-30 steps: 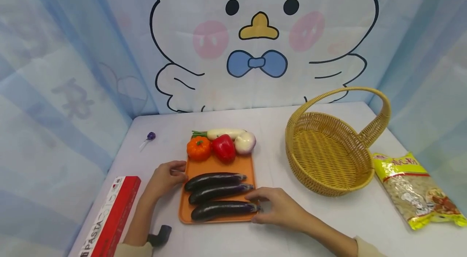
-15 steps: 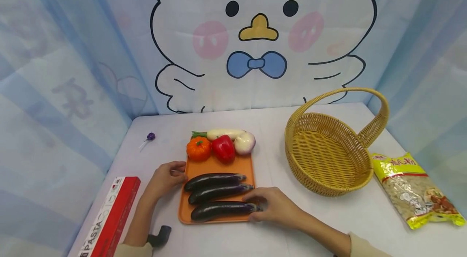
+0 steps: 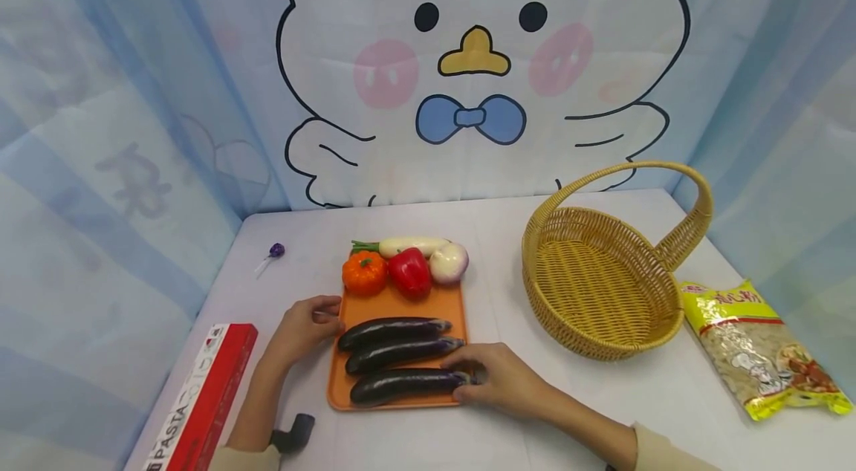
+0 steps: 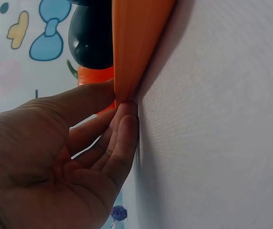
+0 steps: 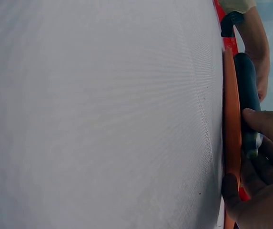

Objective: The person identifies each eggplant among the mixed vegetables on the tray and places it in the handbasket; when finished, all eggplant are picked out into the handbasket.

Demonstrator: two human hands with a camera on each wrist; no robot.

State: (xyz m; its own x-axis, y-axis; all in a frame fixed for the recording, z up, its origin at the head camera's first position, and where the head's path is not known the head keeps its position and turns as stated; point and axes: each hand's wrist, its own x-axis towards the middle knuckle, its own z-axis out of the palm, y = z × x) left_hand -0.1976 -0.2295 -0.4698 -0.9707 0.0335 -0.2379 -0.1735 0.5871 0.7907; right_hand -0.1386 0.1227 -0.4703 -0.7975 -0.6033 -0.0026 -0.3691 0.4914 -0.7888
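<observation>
An orange tray [image 3: 368, 306] lies on the white table with three dark eggplants across its near half. My left hand [image 3: 307, 330] holds the tray's left edge; the left wrist view has the thumb on the rim and the fingers [image 4: 126, 129] tucked below it. At the tray's right edge, my right hand [image 3: 504, 382] pinches the stem end of the nearest eggplant [image 3: 404, 385]. In the right wrist view its thumb presses the eggplant [image 5: 246, 76] while a lower finger [image 5: 229, 186] is at the tray's edge.
Behind the eggplants sit an orange pumpkin-like vegetable [image 3: 364, 273], a red pepper [image 3: 411, 274], a white radish [image 3: 414, 244] and a round purple-white turnip [image 3: 449, 263]. A wicker basket [image 3: 545, 300] and noodle bag [image 3: 756, 352] stand right. Left are a pasta box [image 3: 214, 389], black pipe [image 3: 296, 432] and lollipop [image 3: 276, 250].
My right hand has edged left, its thumb and finger closing in on the nearest eggplant's stem end. The left hand and the tray stay where they were.
</observation>
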